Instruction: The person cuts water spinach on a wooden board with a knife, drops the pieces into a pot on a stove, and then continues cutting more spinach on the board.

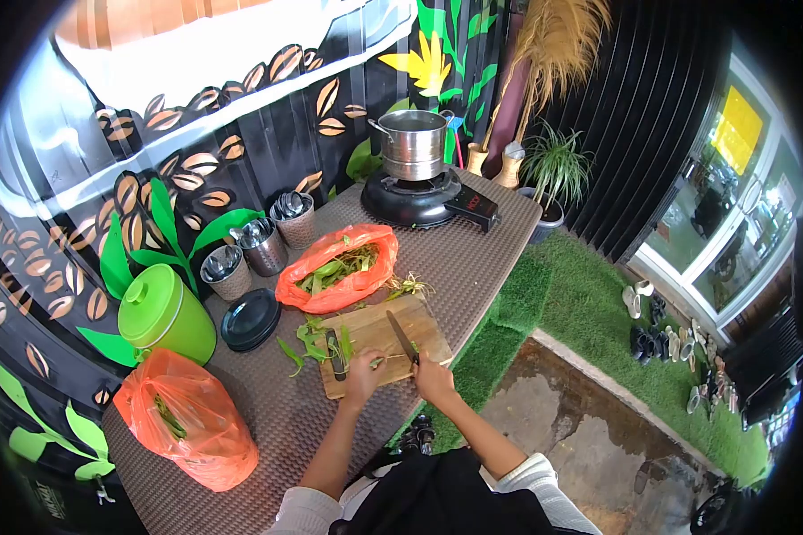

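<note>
My right hand (434, 379) is wrapped around the handle of a kitchen knife (401, 335), its blade pointing away over the wooden cutting board (431, 326). Close by on the left, my left hand (362, 378) is closed at the board's near edge, with a small piece of green vegetable at its fingertips. Green peelings (311, 340) lie on the board's left side and spill onto the table. A dark, narrow thing (335, 353), perhaps a slot or a tool, shows beside them. Behind the board, an open orange plastic bag (379, 273) contains long green vegetable pieces.
A steel pot (412, 147) stands on a black portable stove (401, 198) at the far end. Cutlery cups (265, 252), dark plates (251, 321), a green lidded container (171, 316) and another orange bag (192, 423) occupy the left side. Pale trimmings (410, 285) lie behind the board.
</note>
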Action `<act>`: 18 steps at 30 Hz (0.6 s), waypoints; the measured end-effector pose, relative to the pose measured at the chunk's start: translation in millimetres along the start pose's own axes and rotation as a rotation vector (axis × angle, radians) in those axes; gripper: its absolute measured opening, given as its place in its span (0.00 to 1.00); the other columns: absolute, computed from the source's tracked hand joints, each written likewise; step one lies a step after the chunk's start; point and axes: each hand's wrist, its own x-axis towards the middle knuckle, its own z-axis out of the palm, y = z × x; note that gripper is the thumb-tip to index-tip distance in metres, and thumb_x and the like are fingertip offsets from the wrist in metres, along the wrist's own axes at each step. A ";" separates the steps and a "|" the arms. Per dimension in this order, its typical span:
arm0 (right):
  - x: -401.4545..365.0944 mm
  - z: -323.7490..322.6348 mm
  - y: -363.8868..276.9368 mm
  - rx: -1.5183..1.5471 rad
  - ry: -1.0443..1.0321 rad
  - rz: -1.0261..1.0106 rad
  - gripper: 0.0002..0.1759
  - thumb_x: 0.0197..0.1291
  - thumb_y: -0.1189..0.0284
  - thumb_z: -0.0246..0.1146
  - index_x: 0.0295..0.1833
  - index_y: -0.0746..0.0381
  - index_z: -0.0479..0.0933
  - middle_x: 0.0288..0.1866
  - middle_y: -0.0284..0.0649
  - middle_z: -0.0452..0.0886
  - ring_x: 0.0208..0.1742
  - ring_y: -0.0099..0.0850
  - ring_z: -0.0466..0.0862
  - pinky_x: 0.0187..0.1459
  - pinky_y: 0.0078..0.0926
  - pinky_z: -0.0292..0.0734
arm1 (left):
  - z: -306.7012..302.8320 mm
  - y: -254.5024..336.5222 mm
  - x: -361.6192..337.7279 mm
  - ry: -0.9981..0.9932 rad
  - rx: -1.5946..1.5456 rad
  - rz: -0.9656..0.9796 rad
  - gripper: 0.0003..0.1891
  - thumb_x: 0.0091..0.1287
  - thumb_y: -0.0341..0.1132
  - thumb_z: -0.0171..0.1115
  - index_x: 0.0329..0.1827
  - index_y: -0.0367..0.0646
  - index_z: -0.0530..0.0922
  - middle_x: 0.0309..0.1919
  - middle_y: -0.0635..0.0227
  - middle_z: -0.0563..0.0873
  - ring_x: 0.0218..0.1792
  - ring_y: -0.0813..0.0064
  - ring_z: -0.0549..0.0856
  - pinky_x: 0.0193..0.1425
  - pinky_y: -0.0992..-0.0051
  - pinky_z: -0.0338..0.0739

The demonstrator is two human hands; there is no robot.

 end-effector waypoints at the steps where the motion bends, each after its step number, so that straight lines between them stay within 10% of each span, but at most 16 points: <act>1: 0.9 -0.9 1.5 0.006 -0.018 -0.017 0.17 0.67 0.62 0.51 0.51 0.65 0.63 0.32 0.57 0.82 0.36 0.54 0.84 0.37 0.50 0.79 | 4.3 -3.6 -2.5 -0.002 -0.002 -0.001 0.05 0.58 0.28 0.66 0.36 0.39 0.83 0.36 0.59 0.84 0.38 0.61 0.84 0.38 0.69 0.79; 18: -7.3 19.5 -26.6 -0.048 0.046 0.019 0.11 0.63 0.71 0.52 0.46 0.65 0.63 0.31 0.57 0.83 0.34 0.53 0.85 0.36 0.48 0.82 | 22.0 -11.1 -10.4 0.179 0.139 -0.097 0.07 0.56 0.34 0.68 0.35 0.42 0.86 0.33 0.64 0.84 0.37 0.62 0.83 0.41 0.69 0.77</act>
